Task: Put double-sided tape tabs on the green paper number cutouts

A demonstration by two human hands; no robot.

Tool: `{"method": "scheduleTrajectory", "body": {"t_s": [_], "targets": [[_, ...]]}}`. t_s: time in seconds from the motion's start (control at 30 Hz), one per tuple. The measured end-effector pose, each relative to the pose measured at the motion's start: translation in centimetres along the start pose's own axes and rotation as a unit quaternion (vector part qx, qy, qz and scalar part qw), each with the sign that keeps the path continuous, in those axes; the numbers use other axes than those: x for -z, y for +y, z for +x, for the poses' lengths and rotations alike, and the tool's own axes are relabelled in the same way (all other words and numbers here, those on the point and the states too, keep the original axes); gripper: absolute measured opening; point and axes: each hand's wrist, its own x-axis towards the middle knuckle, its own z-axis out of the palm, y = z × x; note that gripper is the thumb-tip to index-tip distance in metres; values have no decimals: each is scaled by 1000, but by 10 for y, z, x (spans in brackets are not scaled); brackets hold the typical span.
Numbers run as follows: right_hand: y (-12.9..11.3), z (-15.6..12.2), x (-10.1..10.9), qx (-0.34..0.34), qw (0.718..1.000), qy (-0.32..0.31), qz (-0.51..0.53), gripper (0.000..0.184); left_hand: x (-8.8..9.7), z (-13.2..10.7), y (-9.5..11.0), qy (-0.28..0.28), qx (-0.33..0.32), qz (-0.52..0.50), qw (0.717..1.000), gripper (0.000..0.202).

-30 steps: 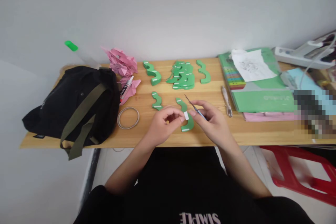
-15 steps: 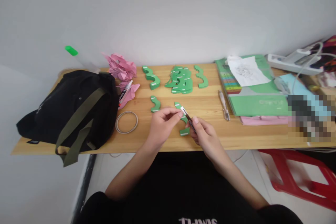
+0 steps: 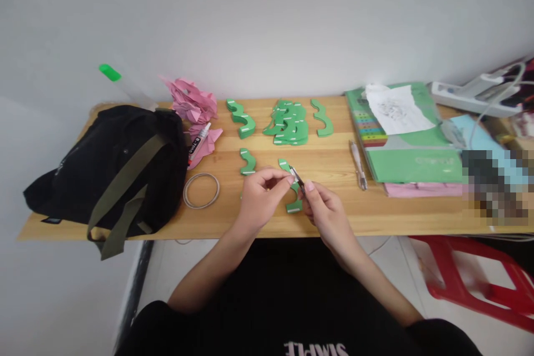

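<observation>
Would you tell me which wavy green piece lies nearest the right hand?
The front-right wavy green piece, beside the right hand; others lie farther back or left.

1. The left hand [image 3: 261,198] hides part of the left green wavy piece [image 3: 247,161].
2. The right hand [image 3: 329,214] covers the near end of a slim pointed tool [image 3: 301,184]; its exact kind is unclear.
3. The white strip [image 3: 293,174] at the left fingertips is too small to trace.
4. Pixelation masks something at right.
5. Marks on the white paper [image 3: 398,109] are too blurred to read.
6. The right edge crops the red plastic stool [image 3: 453,278]; the near edge, the black shirt [image 3: 287,295].
</observation>
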Motion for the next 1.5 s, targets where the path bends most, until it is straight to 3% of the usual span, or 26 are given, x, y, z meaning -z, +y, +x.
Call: {"method": "scheduleTrajectory", "body": {"t_s": [0.37, 0.67, 0.83, 0.97, 1.17, 1.5], "targets": [[2, -2, -3, 22, 1000, 7, 5, 50, 1, 2, -7, -27, 30, -112, 993, 4], [-2, -11, 9, 62, 994, -26, -89, 46, 26, -10, -10, -155, 30, -125, 980, 14], [-8, -16, 24, 91, 960, -77, -253, 36, 35, -11, -3, -82, 64, -78, 992, 24], [-14, -14, 32, 118, 923, -121, -345, 39, 38, -5, 8, -140, 68, -22, 988, 33], [-22, -10, 43, 148, 880, -175, -417, 41, 41, -3, 16, -210, 14, 127, 969, 39], [-28, -6, 48, 108, 813, -236, -521, 47, 39, -7, 9, -220, -108, 231, 942, 32]]}}
